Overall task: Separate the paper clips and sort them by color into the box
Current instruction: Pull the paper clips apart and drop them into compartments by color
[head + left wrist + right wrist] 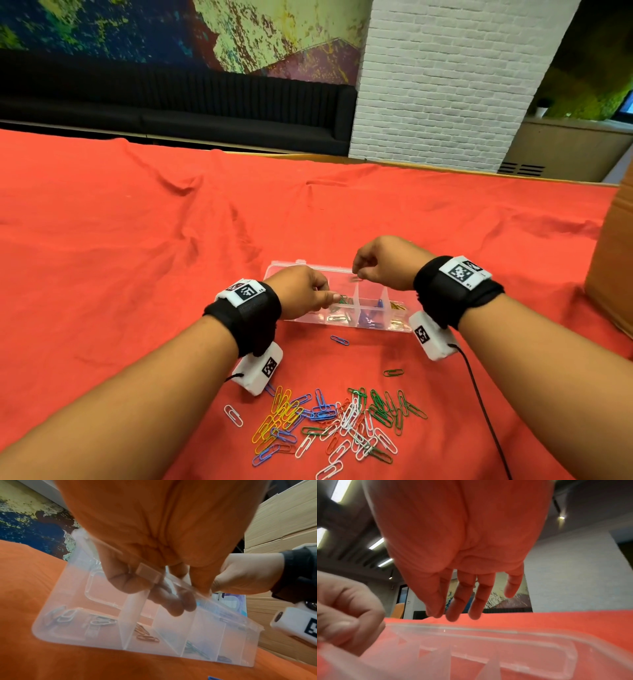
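Both hands work over the open clear box (368, 301), which sits on the red cloth (137, 240) covering the table, just beyond the loose pile of clips (335, 421).

The left hand (301, 294) is over the left part of the box, fingers curled, with thumb and finger pinching a green clip (342, 299) above a compartment. Holding the clip low over its cell lets it drop without bouncing into a neighbouring one.

The right hand (383, 263) hangs over the back edge of the box. In the right wrist view its fingers (462, 599) point down, nearly straight and relaxed, with no clip visible between them; in the head view a small clip may sit at the fingertips, but this cannot be confirmed.

The box dividers keep colours apart: white clips (68, 616) lie in the left cell, with blue clips (373, 311) and yellow clips (397, 306) in cells further right.

Judgement: sorting is at an early stage. Most clips remain in the pile, many overlapping and possibly linked, so each needs separating before placement. A stray blue clip (339, 340) and a stray green clip (393, 372) lie between pile and box.
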`<state>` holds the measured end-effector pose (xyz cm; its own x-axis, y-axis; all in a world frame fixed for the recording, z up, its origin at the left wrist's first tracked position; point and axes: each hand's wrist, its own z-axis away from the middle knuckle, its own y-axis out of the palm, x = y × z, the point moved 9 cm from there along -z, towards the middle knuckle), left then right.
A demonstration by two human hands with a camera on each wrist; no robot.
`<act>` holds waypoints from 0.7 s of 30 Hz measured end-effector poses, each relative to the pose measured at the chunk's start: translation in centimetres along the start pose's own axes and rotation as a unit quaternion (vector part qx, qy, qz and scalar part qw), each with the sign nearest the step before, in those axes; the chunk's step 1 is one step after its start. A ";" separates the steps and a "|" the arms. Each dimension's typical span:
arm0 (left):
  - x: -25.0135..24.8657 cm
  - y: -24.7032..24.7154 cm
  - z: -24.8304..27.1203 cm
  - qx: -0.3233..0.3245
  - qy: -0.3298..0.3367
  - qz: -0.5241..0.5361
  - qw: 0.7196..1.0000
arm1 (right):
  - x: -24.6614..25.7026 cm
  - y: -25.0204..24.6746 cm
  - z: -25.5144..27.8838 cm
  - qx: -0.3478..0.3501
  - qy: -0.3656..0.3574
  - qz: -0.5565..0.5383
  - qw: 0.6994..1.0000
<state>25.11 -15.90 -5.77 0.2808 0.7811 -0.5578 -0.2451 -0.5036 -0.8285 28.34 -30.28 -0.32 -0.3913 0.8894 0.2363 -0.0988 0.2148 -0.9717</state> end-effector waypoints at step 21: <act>-9.8 9.5 6.9 0.155 0.220 -0.214 0.939 | -0.1 6.9 12.7 0.130 -0.027 0.039 0.990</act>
<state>13.66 -25.78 -7.84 0.7540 0.6253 -0.2011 -0.2628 0.0067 -0.9648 16.02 -33.99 -6.99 -0.4548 0.8748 0.1673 -0.2963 0.0285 -0.9547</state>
